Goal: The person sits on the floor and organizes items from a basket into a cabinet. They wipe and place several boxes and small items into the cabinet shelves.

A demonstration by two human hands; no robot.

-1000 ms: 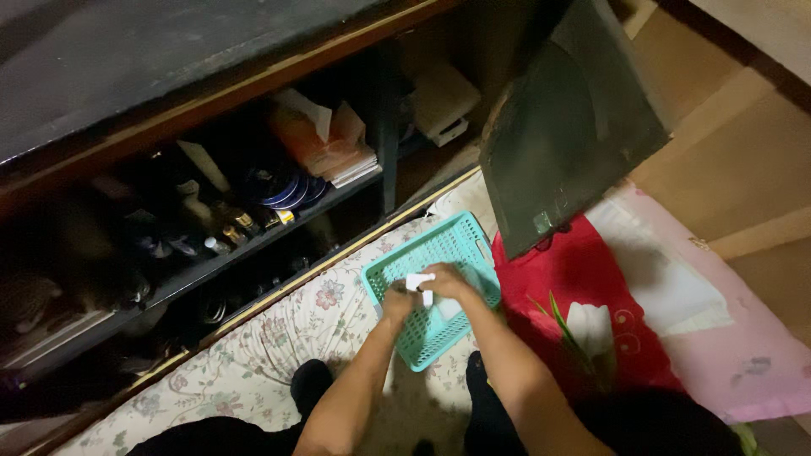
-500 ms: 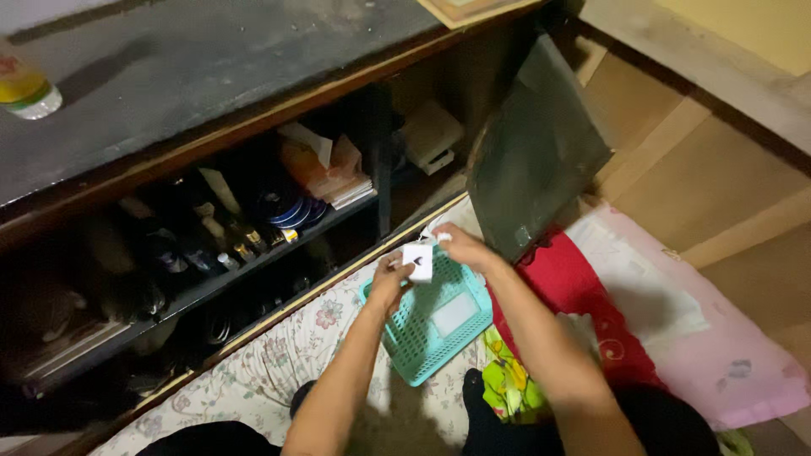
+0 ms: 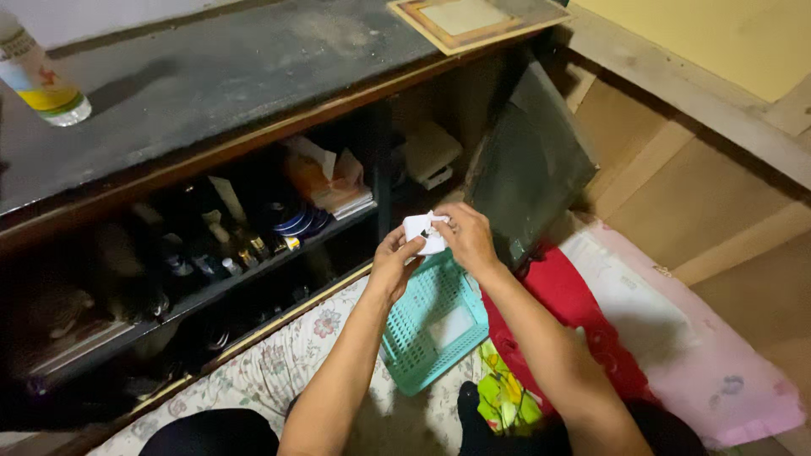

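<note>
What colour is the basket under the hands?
Teal green basket, seen from the head camera.

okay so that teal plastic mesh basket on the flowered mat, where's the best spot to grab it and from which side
Probably the teal plastic mesh basket is best gripped at its near short rim, from above on the person's side. That edge is bare; the left hand and right hand hold a small white block over the far end.

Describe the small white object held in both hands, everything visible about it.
The small white object is a compact, roughly boxy piece with rounded corners that looks like smooth plastic, with a small dark mark on the face turned toward the camera. It is held up in the air above the teal plastic basket, in front of the open dark cabinet. The left hand grips it from below and the left, the right hand from the right, fingers covering part of it. Finer details are too small to tell.
</note>
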